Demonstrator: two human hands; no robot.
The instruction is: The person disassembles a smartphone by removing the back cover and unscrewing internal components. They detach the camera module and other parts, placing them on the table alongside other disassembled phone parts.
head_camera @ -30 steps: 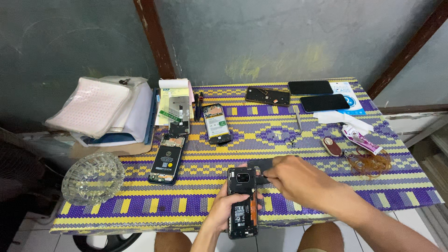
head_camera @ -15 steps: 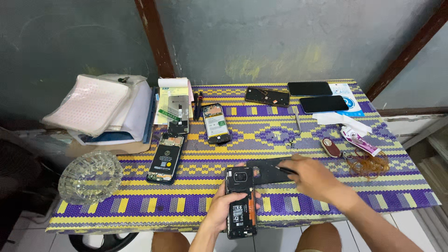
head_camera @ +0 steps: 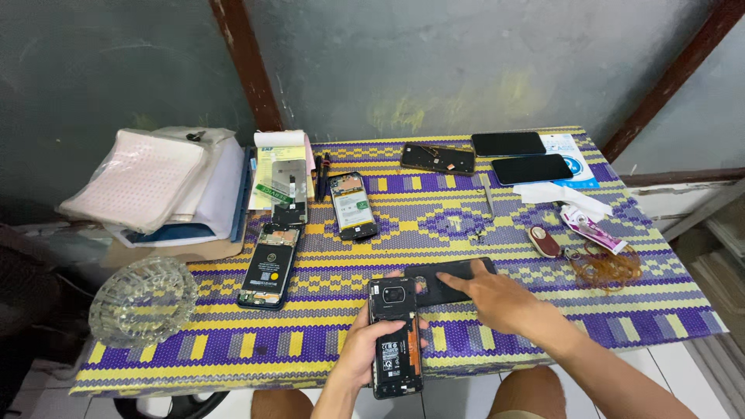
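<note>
The left hand (head_camera: 361,353) grips an opened phone (head_camera: 396,337) by its edges, exposed internals facing up so they remain visible, near the front edge of the surface (head_camera: 233,353). The right hand (head_camera: 497,299) lies flat, fingers extended, pressing on a black back cover (head_camera: 450,279) just beyond the phone, holding nothing. Further opened phones (head_camera: 268,264) lie beyond and outward of the left hand; a glass ashtray (head_camera: 143,299) sits far to its outer side.
</note>
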